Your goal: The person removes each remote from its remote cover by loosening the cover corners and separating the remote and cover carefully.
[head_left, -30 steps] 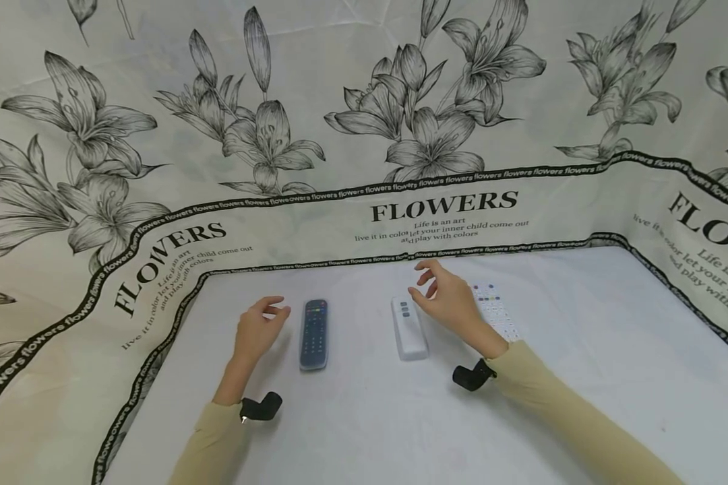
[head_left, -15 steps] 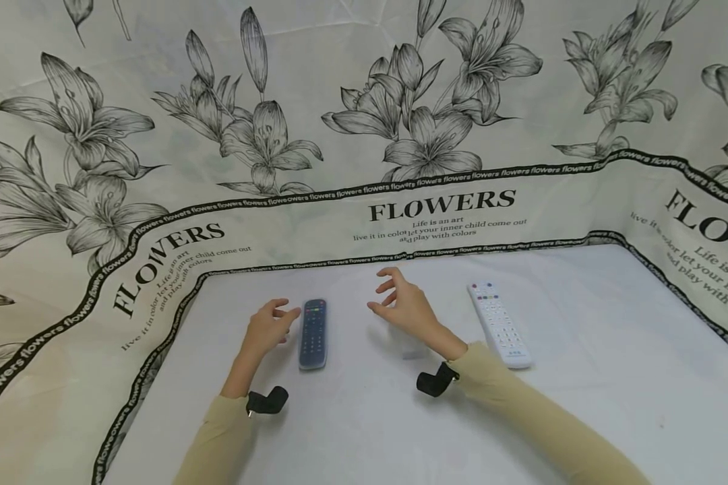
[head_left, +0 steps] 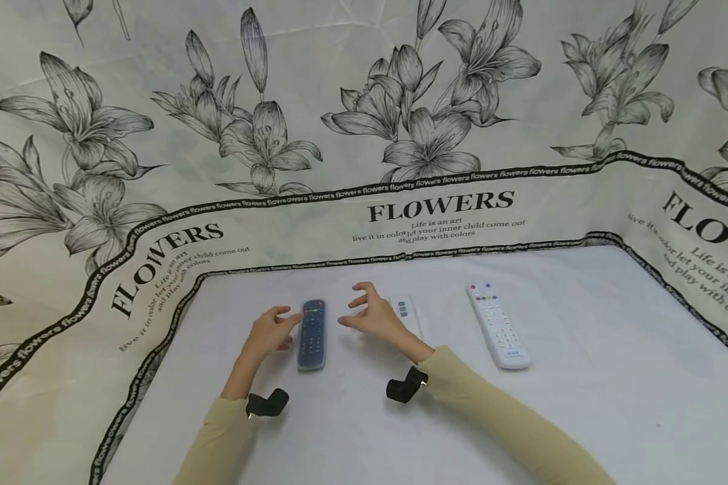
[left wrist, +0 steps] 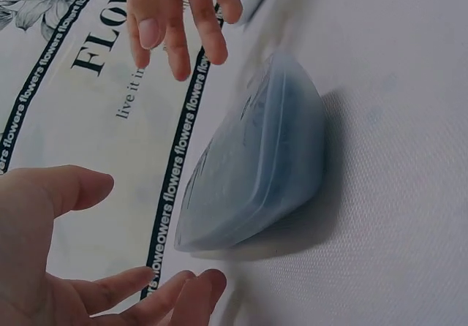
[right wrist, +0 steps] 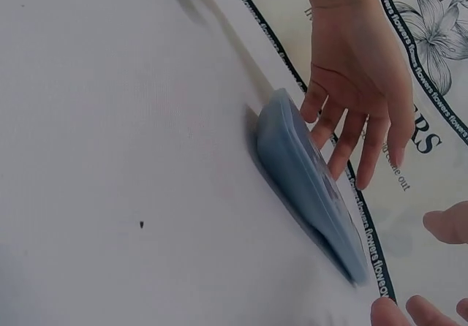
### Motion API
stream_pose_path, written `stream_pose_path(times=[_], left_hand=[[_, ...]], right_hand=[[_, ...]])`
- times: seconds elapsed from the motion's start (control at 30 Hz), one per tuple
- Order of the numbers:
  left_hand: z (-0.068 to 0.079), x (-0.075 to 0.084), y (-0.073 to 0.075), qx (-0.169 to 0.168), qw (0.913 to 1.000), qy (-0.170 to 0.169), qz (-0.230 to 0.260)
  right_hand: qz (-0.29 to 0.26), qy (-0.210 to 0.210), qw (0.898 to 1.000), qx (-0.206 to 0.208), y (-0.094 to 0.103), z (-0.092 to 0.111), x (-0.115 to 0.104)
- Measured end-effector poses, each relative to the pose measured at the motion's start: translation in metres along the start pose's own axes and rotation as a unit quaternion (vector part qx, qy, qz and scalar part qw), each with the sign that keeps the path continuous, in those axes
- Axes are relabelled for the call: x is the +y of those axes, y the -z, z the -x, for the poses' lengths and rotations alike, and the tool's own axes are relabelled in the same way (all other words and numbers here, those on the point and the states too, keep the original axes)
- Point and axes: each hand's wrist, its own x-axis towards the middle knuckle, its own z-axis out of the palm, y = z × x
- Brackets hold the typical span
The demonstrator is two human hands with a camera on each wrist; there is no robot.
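A dark remote control in a bluish translucent cover lies on the white cloth between my two hands. My left hand is at its left, fingers spread and bent; its fingertips come right up to the remote's upper left edge in the head view. My right hand hovers to the remote's right with thumb and fingers apart, holding nothing. In the left wrist view the covered remote shows end-on, with the left hand apart from it and the right hand beyond. The right wrist view shows the left hand behind the remote.
A small white remote lies partly hidden beneath the right hand and forearm. Farther right is a longer white remote with many buttons. A flower-printed cloth rises behind and beside the white table surface.
The right hand has moved left, from over the white remotes to beside the dark one, uncovering the long white remote. The left hand has shifted slightly right, up to the dark remote's edge.
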Motion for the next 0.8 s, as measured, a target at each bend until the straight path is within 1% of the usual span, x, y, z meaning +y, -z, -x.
stream_pose_path(times=[0.17, 0.3, 0.4, 0.6, 0.8], left_hand=[[-0.001, -0.003, -0.002, -0.011, 0.9999, 0.004, 0.004], [0.0, -0.003, -0.004, -0.026, 0.9994, 0.007, 0.021], [0.0, -0.004, -0.006, -0.031, 0.9992, 0.007, 0.025], [0.0, -0.005, -0.01, -0.036, 0.9988, 0.014, 0.032], [-0.001, -0.006, -0.012, -0.035, 0.9985, 0.012, 0.042]], right_hand=[[-0.022, -0.024, 0.999, -0.014, -0.016, -0.004, 0.003], [-0.036, -0.031, 0.998, -0.032, -0.025, -0.004, 0.002], [-0.044, -0.035, 0.998, -0.042, -0.031, -0.004, 0.002], [-0.04, -0.041, 0.997, -0.044, -0.043, -0.006, 0.002], [-0.056, -0.042, 0.997, -0.043, -0.047, -0.006, -0.001]])
